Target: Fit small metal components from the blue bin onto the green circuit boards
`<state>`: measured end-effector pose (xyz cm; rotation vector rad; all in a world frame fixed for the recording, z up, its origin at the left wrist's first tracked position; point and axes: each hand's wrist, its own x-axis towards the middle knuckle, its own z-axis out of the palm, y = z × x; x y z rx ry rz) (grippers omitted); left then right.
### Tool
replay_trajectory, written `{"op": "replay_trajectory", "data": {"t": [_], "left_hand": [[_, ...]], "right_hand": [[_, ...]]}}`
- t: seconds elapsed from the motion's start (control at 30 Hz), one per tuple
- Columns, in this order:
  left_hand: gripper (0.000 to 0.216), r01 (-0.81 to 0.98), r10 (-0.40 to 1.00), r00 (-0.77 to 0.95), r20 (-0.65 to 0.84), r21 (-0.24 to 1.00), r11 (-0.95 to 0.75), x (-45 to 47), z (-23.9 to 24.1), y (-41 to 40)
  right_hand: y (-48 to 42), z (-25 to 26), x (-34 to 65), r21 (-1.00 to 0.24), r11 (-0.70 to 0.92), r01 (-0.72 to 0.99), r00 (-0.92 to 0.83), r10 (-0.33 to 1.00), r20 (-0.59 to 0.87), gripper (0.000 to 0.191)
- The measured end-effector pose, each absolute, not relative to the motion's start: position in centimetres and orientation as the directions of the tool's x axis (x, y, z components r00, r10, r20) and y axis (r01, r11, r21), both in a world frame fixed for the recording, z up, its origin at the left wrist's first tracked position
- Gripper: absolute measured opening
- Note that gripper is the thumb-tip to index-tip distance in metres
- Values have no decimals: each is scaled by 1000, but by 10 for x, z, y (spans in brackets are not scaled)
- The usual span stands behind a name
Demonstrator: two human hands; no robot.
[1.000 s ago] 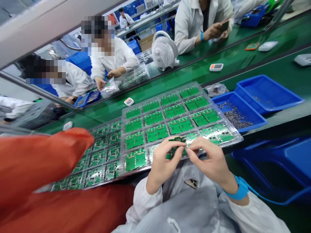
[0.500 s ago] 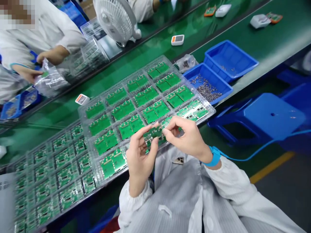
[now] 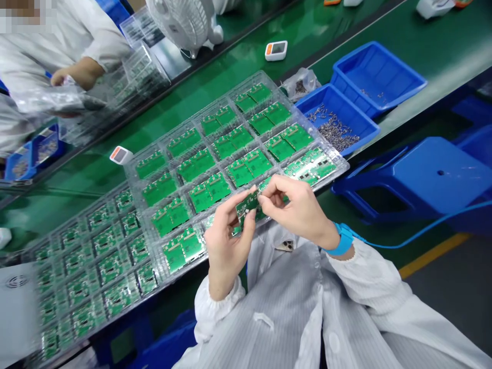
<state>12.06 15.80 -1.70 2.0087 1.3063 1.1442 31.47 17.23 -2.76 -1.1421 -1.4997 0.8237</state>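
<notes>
The left hand [image 3: 227,241] is pinching a small green circuit board [image 3: 249,203] over the near side of the clear tray [image 3: 343,165]. Fingers of the right hand [image 3: 300,211] are bunching at its end; whether they're gripping it, I can't tell. It's looking light, stiff, probably fragile, favouring an edge hold.

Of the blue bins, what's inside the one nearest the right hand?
The blue bin holds a loose scatter of small metallic-looking parts, with some of its blue floor showing. Where they pile up, anything beneath is covered; individual parts are too small to identify.
</notes>
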Motion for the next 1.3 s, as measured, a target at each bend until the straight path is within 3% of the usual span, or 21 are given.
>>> {"op": "replay_trajectory", "data": {"t": [0.23,0.37,0.43,0.6,0.7,0.77,0.87,0.93,1.17,1.3], "left_hand": [[30,528,899,107,425,741,-414,96,-17,164],[23,679,890,-121,440,691,-250,56,-10,168],[21,731,900,-155,407,660,-172,40,-10,169],[19,801,975,1,224,584,-135,26,-13,169],[19,866,971,36,236,478,-148,19,-7,169],[16,884,948,114,298,406,-234,13,-2,169],[16,826,881,384,278,324,-462,6,2,167],[19,785,834,502,229,285,-551,3,0,165],[12,744,779,575,249,237,-625,5,-5,164],[13,689,726,634,267,232,-686,1,-6,165]], "right_hand": [[175,-30,309,-865,428,262,-100,903,417,18],[177,-29,318,-843,449,295,-96,892,442,17],[178,-29,322,-834,450,320,-72,889,453,16],[177,-34,325,-787,467,402,-85,875,476,15],[177,-35,325,-748,501,435,-82,850,521,14],[178,-36,326,-732,510,451,-80,840,536,14],[177,-35,324,-682,535,499,-120,822,557,14],[176,-34,318,-598,586,547,-207,787,582,12],[170,-42,279,-229,819,527,-628,556,544,21],[169,-49,273,-167,816,553,-690,561,458,28]]}}
